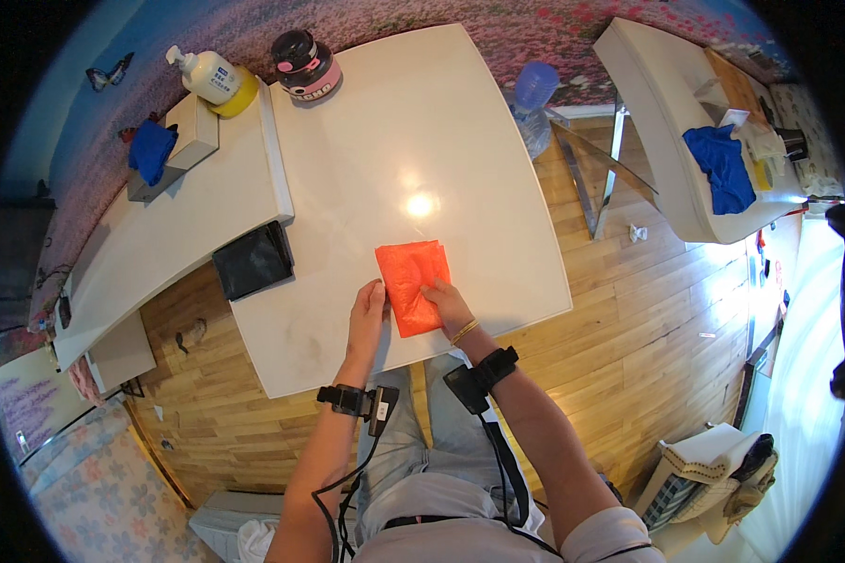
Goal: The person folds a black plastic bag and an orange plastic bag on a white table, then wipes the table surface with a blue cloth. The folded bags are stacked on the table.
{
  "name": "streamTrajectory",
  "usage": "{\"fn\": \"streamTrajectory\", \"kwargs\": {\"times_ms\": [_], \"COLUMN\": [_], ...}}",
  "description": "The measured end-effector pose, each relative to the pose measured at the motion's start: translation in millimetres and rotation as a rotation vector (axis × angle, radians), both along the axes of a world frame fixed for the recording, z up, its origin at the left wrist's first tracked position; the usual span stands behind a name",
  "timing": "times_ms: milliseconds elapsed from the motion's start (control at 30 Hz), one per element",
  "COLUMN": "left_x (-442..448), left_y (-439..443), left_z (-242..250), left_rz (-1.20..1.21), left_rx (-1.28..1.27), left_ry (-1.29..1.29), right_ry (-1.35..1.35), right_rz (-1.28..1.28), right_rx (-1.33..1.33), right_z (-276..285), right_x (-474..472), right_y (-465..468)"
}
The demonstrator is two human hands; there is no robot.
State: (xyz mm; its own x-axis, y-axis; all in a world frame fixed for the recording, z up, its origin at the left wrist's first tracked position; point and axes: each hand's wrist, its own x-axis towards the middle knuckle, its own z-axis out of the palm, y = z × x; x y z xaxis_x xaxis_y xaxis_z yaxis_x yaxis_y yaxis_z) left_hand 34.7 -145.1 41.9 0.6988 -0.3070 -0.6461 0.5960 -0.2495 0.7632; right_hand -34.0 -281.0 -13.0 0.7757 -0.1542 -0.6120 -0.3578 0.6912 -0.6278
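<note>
A folded bright orange packet (408,299), thin and creased like plastic sheeting, is in front of me at the near part of the white table. My right hand (451,306) grips its right side, with the thumb on top and the other fingers hidden beneath. Close by its left edge is my left hand (368,310), held on its side with the thumb uppermost. Whether those fingers touch or pinch the edge, I cannot tell. Both wrists wear black straps with small cabled devices.
To the left, a black folded bundle (253,260) lies on the white table (366,141). A dark lidded jar (306,67) stands at the back. The adjoining white desk (204,204) holds a pump bottle (215,77) and a blue cloth (153,151). Another blue cloth (722,169) lies rightward.
</note>
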Motion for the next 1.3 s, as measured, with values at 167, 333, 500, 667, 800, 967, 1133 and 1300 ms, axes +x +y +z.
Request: {"fn": "streamTrajectory", "kwargs": {"times_ms": [167, 333, 500, 667, 800, 967, 1133, 1300], "left_x": [5.0, 2.2, -5.0, -10.3, -13.7, -8.1, 2.0, 6.1], "left_y": [-10.2, -11.5, -10.0, -14.7, -20.8, -19.5, -8.4, -6.2], "left_z": [5.0, -7.5, -18.4, -19.9, -15.8, -4.8, 9.9, 15.5], "left_rz": [0.01, 0.112, 0.234, 0.291, 0.301, 0.178, 0.088, -0.071], "left_rx": [-0.162, -0.289, -0.275, -0.196, -0.099, 0.045, -0.101, -0.028], "left_ry": [0.177, 0.162, 0.104, 0.007, -0.071, -0.233, -0.187, -0.23], "right_ry": [-0.05, -0.097, 0.107, 0.1, 0.125, -0.005, 0.131, -0.013], "right_rz": [-0.003, 0.011, 0.283, 0.201, 0.094, 0.014, -0.301, 0.088], "right_rx": [0.218, 0.111, -0.725, -0.975, -0.956, -1.366, -0.505, -0.265], "right_z": [11.3, 3.1, 7.7, 24.7, 32.4, 36.5, 35.9, 39.7], "right_x": [-1.0, -2.3, -2.9, -2.1, -2.2, -3.2, 10.2, 9.6], "right_y": [-0.9, 8.5, 11.3, 16.0, 18.8, 14.7, 7.3, -12.5]}}
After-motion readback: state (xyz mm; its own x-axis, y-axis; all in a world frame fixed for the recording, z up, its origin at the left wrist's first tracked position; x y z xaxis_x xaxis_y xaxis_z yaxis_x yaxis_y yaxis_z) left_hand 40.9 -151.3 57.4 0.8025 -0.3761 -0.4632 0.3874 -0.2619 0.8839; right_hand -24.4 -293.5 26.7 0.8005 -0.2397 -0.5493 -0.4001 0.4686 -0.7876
